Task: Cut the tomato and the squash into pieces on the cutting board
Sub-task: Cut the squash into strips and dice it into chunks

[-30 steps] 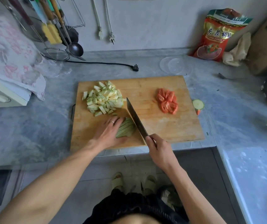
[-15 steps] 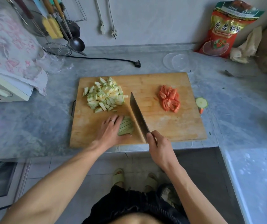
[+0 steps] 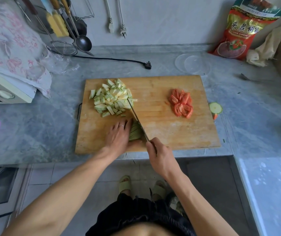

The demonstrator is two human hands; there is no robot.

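Note:
A wooden cutting board (image 3: 170,133) lies on the grey counter. A heap of cut squash pieces (image 3: 111,97) sits at its back left, and red tomato pieces (image 3: 181,103) lie at its right. My left hand (image 3: 119,135) presses down on a stack of squash slices (image 3: 135,132) near the board's front edge. My right hand (image 3: 160,157) grips the handle of a knife (image 3: 137,116). The blade stands edge-down along the right side of the slices, its tip reaching the heap.
A squash end slice (image 3: 215,108) and a tomato scrap lie on the counter right of the board. A clear lid (image 3: 192,64), a black plug (image 3: 147,65) and a red bag (image 3: 245,29) sit behind. A cloth-covered appliance (image 3: 5,65) stands at left.
The knife has shifted left against the squash slices and turned more upright, so the blade shows thin. My left hand has drawn back slightly over the slices.

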